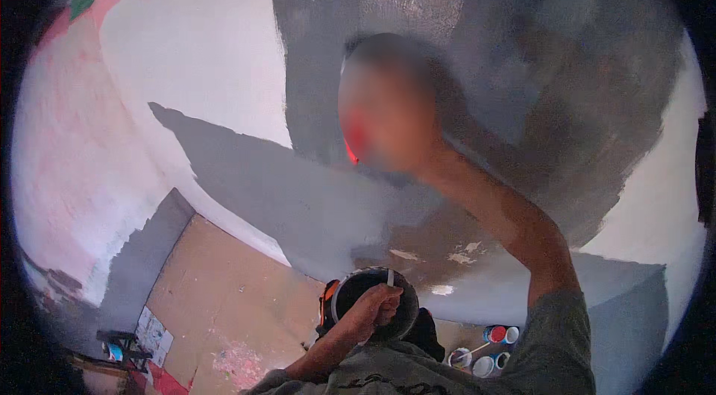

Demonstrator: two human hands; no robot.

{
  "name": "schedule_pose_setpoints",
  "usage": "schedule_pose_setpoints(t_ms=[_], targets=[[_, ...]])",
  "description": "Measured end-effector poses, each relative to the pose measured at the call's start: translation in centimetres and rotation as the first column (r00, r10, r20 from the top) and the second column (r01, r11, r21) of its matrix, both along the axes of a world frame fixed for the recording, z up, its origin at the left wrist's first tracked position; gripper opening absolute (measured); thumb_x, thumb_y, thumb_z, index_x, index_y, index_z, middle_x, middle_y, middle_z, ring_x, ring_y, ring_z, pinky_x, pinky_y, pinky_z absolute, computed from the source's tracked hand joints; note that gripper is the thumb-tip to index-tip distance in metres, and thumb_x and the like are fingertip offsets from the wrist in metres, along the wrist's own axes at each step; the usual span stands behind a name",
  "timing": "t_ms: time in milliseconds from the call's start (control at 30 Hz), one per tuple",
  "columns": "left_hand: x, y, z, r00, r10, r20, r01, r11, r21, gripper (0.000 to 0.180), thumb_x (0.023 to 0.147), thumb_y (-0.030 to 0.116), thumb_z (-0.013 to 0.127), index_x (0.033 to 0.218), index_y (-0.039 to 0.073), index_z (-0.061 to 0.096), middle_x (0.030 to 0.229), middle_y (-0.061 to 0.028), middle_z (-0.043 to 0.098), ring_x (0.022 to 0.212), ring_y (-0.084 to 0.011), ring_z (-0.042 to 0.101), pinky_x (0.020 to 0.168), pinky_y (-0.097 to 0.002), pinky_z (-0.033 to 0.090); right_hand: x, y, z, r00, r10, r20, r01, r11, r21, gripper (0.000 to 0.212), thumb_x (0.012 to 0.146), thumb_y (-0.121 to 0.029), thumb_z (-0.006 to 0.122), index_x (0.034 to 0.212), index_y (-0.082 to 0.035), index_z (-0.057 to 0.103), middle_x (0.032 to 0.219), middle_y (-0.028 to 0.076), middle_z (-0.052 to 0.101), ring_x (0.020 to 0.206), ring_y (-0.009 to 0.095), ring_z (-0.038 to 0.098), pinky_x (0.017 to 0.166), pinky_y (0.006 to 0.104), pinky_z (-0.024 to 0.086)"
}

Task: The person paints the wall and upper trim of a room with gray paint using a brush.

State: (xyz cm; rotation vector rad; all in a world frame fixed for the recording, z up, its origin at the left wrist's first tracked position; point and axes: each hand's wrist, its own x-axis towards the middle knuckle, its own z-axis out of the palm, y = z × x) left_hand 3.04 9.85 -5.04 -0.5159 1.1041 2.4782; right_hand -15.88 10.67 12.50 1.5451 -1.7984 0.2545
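Right hand (391, 115): raised in front of the wall (514, 29), heavily blurred; how far its fingers are open cannot be told, nor whether it touches the wall.
Red object (353, 143): a bright red edge at the left side of that hand; its kind, and whether it is gripped, cannot be made out.
Left hand (380, 307): low, near the body, fingers curled into a fist around a narrow pale handle (391, 276) that sticks up past the knuckles.
Bucket (342, 296): round, dark inside, directly beneath the fist, close to the wall's foot.
Writing: a dark print on the grey-green shirt (514, 365), illegible; labels on the paint cans (494, 334) at lower right, too small to read.
Paint on the wall: a broad dark grey area, white beside it, pink and green at upper left.
Floor (216, 276): brown, spattered pink.
Lower left: a patterned pale sheet (154, 335) beside a black object (134, 350).
In the way: the right forearm (492, 208) crosses the grey area; fist and forearm cover part of the bucket.
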Motion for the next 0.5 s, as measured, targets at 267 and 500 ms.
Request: schedule_pose_setpoints(t_ms=[267,500], targets=[[-0.2,-1.9,-1.6,0.999,0.021,-0.046,-0.016,0.993,0.119,0.031,0.080,0.025,0.052,0.059,0.017,0.031,0.055,0.0071,0.024,0.045,-0.0061,0.021,0.043,-0.0244,0.015,-0.9,-1.2,-3.3,0.997,0.072,-0.034,-0.074,0.996,-0.050,0.022,0.071,-0.010,0.061,0.093,-0.010,0.058,0.093,0.009,0.052,0.092,0.025,0.052,0.075,0.0361,0.048],[-0.5,-2.3,-1.8,0.993,0.040,-0.109,-0.016,0.977,0.213,0.028,0.080,0.026,0.052,0.061,0.017,0.034,0.056,0.0075,0.026,0.046,-0.0056,0.022,0.042,-0.0241,0.015,-1.1,-2.7,-3.6,0.881,-0.230,0.414,-0.015,0.860,0.510,0.026,0.069,-0.010,0.060,0.095,-0.010,0.056,0.099,0.008,0.052,0.095,0.028,0.051,0.072,0.0376,0.050]])
